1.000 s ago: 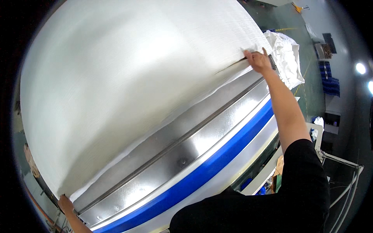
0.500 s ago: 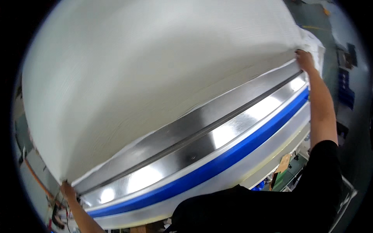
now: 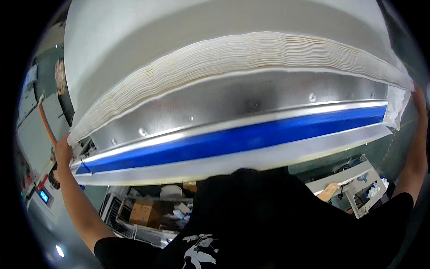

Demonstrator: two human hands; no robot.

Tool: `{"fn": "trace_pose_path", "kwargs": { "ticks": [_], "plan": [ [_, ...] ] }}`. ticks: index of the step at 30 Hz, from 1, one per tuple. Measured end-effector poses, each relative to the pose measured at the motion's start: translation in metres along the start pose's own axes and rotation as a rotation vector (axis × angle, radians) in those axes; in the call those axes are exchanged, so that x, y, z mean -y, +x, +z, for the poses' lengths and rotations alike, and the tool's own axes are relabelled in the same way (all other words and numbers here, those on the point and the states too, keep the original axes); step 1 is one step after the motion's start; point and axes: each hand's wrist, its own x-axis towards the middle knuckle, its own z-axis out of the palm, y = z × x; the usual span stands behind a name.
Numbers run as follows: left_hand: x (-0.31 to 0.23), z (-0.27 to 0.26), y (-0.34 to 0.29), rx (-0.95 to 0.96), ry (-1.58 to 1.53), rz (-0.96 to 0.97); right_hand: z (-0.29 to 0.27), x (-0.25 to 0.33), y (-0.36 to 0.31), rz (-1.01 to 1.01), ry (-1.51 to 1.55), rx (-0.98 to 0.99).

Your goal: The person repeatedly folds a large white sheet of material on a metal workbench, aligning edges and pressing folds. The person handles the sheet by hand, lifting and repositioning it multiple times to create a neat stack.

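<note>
Fabric [image 3: 251,56] lies in a thick white stack of many layers across a wide table, spanning the whole stretch between the two hands in the head view. Its layered front edge curves from just above the left hand [image 3: 62,152] over to the right hand [image 3: 419,98]. The left hand is closed on the stack's near left corner. The right hand sits at the far right corner, where a loose flap of cloth hangs down; whether it grips cannot be told. Below the stack's edge, between the hands, run a bare metal rail [image 3: 242,101] and a blue strip [image 3: 251,136] along the table's rim. Under the left forearm a cardboard box [image 3: 143,213] stands among clutter; below the right arm is a small white cart [image 3: 354,184].
</note>
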Motion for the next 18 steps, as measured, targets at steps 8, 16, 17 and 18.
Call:
{"fn": "trace_pose_path", "kwargs": {
  "ticks": [8,16,17,18],
  "plan": [
    [-0.058,0.09,-0.091,0.465,0.24,0.131,0.063,0.065,-0.101,0.111,-0.285,0.345],
    [-0.131,0.118,-0.099,0.917,0.372,0.041,0.123,0.104,-0.148,0.058,-0.481,0.643],
    [-0.127,0.13,-0.097,0.928,0.379,0.049,0.129,0.107,-0.147,0.105,-0.508,0.718],
    [-0.116,0.15,-0.094,0.936,0.382,0.055,0.137,0.111,-0.143,0.152,-0.538,0.789]
  ]
}}
